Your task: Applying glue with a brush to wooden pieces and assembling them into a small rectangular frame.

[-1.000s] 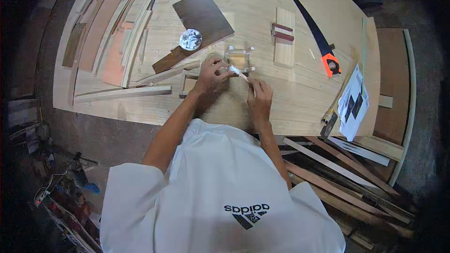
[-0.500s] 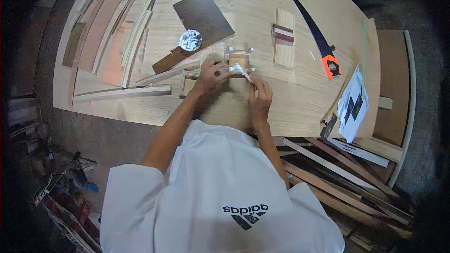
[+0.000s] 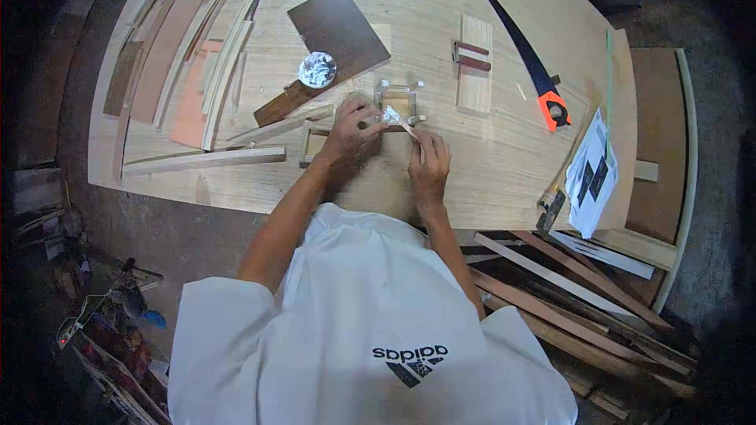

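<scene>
A small square wooden frame (image 3: 412,102) with short pegs at its corners lies on the workbench in front of me. My left hand (image 3: 356,127) has its fingers curled at the frame's near left corner, gripping it. Between the fingertips of my right hand (image 3: 429,161) is a thin wooden stick (image 3: 409,131), its tip at the near side of the frame. White paste (image 3: 391,115) sits in a lump by that tip. Beside my left wrist lies a second small wooden frame (image 3: 305,146), partly covered by the arm.
A round tin (image 3: 317,70) with a whitish top stands by a dark board (image 3: 339,27). Wood strips (image 3: 224,86) fill the bench's left side. To the right are a pale board (image 3: 474,83), a handsaw (image 3: 535,71), a hammer-like tool (image 3: 551,211) and patterned paper (image 3: 587,177).
My right hand has shifted slightly left with the stick, toward my left hand. The white paste appears farther left along the frame's near side. My left hand stays at the corner.
</scene>
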A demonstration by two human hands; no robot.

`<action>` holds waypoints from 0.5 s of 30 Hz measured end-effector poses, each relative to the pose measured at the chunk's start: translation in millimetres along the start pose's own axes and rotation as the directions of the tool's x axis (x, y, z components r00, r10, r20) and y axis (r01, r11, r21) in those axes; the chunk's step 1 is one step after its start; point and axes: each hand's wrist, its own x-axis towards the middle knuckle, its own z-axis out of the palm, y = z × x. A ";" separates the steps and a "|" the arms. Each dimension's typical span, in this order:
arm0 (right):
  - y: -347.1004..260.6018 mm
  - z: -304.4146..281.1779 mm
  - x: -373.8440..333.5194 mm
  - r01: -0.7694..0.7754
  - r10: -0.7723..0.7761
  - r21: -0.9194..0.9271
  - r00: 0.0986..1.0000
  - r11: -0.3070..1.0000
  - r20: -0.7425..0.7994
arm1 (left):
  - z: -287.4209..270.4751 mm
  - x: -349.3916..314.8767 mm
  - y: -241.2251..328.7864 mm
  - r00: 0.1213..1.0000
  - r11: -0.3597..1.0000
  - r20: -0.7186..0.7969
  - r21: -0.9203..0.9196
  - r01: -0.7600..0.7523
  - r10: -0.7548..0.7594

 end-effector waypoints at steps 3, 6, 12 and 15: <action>1.4 -0.3 -3.4 0.010 -0.010 -0.020 0.999 1.000 0.032 | -2.1 3.3 3.4 0.999 0.997 0.008 -0.054 0.053 -0.053; 2.3 0.8 -3.5 -0.017 0.019 -0.082 1.000 0.996 0.024 | -2.1 3.2 2.2 1.000 0.999 -0.019 -0.044 0.023 -0.024; 0.7 -2.8 0.5 0.029 -0.029 -0.002 0.999 1.000 -0.036 | -1.2 0.6 3.6 0.998 0.998 0.025 -0.019 0.062 -0.062; 3.1 2.2 -4.5 0.034 -0.034 0.018 0.999 0.999 0.014 | -3.6 0.3 -6.7 0.991 0.988 0.063 0.093 -0.125 0.120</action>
